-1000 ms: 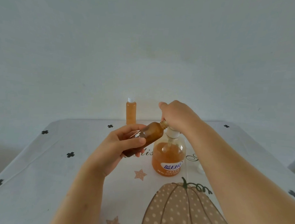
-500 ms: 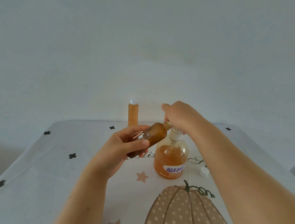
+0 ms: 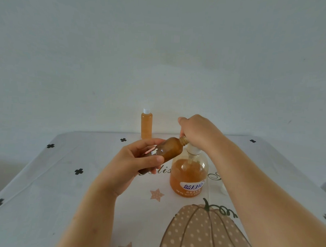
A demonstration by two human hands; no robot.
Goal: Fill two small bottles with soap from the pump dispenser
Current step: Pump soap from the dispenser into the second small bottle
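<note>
- Centrally, the pump dispenser (image 3: 189,175) stands upright on the table (image 3: 43,192), a round clear bottle about two-thirds full of orange soap, with a blue-and-white label low on its front.
- At about 11 o'clock from the dispenser's body, the left hand (image 3: 130,164) grasps a small brown bottle (image 3: 164,153), thumb across the near side and fingers curled behind it.
- That brown bottle is tilted, base down toward 7 o'clock and open threaded neck up toward 1 o'clock, the neck just at the dispenser's pump head.
- The right hand (image 3: 197,131) sits clenched over the top of the pump, at 12 o'clock above the dispenser; its fingers hide the spout, so I cannot tell whether soap is flowing into the neck.
- The white collar of the pump shows just below that hand, and the dip tube runs down into the soap.
- A second small bottle (image 3: 146,125) stands upright at the far edge of the table, at 11 o'clock from the dispenser and well apart from it, filled with orange soap and closed with a white cap.
- A small white cap (image 3: 223,189) lies on the table at 3 o'clock from the dispenser, partly hidden by the right forearm.
- The tablecloth is white with black clover marks, tan stars and cursive lettering; a dotted tan pumpkin print (image 3: 206,235) lies at 6 o'clock, near the dispenser's base.
- A plain pale wall (image 3: 161,48) fills the upper half of the view.
</note>
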